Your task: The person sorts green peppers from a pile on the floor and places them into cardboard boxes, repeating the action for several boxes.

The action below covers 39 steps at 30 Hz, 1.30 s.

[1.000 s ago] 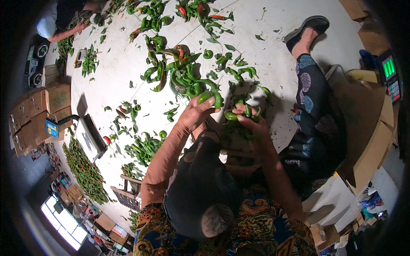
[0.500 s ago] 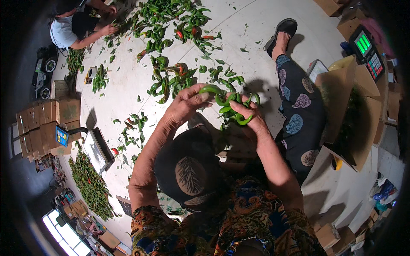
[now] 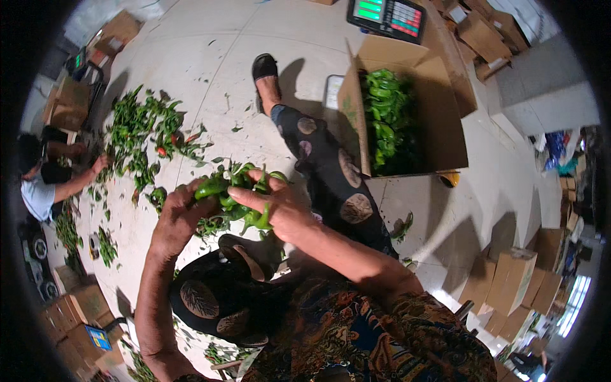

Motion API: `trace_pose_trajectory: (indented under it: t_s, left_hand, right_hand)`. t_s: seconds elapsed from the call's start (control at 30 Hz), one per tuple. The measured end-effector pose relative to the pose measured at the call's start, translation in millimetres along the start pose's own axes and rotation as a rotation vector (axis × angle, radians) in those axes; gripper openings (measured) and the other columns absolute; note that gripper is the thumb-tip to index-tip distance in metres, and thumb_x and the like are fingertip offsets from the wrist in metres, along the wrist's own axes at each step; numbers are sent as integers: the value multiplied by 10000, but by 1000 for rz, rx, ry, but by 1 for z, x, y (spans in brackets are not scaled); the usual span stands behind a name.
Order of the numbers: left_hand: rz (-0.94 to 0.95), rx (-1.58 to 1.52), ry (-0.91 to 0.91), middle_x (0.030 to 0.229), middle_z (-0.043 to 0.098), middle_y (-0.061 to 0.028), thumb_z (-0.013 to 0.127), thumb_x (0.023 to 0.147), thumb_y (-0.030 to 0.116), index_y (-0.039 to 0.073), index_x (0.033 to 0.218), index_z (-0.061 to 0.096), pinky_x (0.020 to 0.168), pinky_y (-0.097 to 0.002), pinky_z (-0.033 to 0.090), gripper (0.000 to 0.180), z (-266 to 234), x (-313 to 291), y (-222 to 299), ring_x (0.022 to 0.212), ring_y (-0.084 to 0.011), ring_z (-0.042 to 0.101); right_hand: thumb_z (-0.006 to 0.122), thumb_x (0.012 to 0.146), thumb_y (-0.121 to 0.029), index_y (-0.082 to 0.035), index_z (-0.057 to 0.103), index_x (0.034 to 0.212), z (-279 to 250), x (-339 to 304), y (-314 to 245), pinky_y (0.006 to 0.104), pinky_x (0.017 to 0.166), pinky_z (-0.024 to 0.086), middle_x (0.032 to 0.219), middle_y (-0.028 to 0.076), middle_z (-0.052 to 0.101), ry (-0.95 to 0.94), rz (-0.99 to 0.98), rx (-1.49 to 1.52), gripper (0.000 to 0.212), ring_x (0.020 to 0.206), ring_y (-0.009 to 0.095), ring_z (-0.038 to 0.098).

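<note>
Both my hands are raised together over the floor, closed around a bunch of curved green chili peppers [image 3: 254, 216]. My left hand [image 3: 178, 219] grips the bunch from the left, a thick glossy pepper between its thumb and fingers. From the right, my right hand [image 3: 280, 207] wraps round several more, its thumb lying across them and pepper ends poking out beyond the fingers. Some fingertips are hidden behind the peppers. Past my hands, a loose pile of green chili peppers with a few red ones [image 3: 143, 137] lies on the pale floor.
An open cardboard box [image 3: 414, 153] part-filled with green peppers stands right of my outstretched leg [image 3: 331, 165]. Behind it is a scale display [image 3: 386, 18]. A co-worker [image 3: 48, 181] reaches into the pile at far left. Stacked cartons [image 3: 512, 280] stand at lower right.
My view has swung to the right, bringing the box's contents into sight. My hands have come closer together, and the bunch between them looks fuller.
</note>
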<state>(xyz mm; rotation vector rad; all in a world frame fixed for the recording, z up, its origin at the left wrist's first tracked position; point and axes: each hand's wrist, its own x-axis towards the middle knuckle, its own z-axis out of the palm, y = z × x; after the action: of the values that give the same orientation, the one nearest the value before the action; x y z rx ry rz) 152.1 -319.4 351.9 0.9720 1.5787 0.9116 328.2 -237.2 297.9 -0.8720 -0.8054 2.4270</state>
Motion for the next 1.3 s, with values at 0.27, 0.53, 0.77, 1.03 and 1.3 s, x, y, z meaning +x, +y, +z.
trace_pose_trajectory:
  t_s: [0.27, 0.53, 0.77, 1.03, 1.3]
  left_hand:
    - [275, 130, -344, 925, 635, -62, 548, 948, 226, -12, 1231, 556, 760, -292, 486, 370, 95, 65, 142, 795, -149, 569]
    - [351, 615, -315, 1041, 637, -172, 627, 907, 211, 37, 1314, 513, 822, -343, 524, 457, 89, 89, 105, 933, -209, 625]
    - [-257, 223, 315, 1068, 639, -102, 628, 878, 351, -18, 1298, 498, 830, -334, 488, 574, -66, -18, -5, 959, -201, 628]
    - [-415, -156, 355, 1050, 654, -122, 585, 914, 250, 18, 1304, 481, 850, -346, 512, 466, -40, -106, -202, 922, -220, 636]
    - [-542, -250, 314, 991, 673, -127, 630, 857, 159, 16, 1186, 580, 764, -331, 526, 363, 55, -121, -360, 843, -225, 657]
  right_hand:
    - [517, 933, -361, -1, 557, 1173, -58, -82, -177, 268, 791, 510, 1037, 101, 638, 94, -373, -575, 434, 906, 166, 629]
    - [683, 840, -342, -43, 568, 1194, -219, -121, -205, 379, 835, 505, 1027, 184, 649, 422, -262, -1622, 478, 979, 280, 644]
    - [584, 889, -138, -48, 635, 1032, -106, -129, -171, 292, 715, 516, 932, 85, 683, 252, -651, -1059, 177, 819, 146, 642]
    - [667, 858, -85, -8, 632, 1039, -55, -73, 0, 252, 566, 453, 775, 48, 638, -486, -128, -878, 200, 651, 95, 589]
    - [631, 882, -167, 18, 609, 1082, -84, -9, 155, 319, 772, 521, 1000, 120, 663, -328, 442, -846, 274, 931, 171, 625]
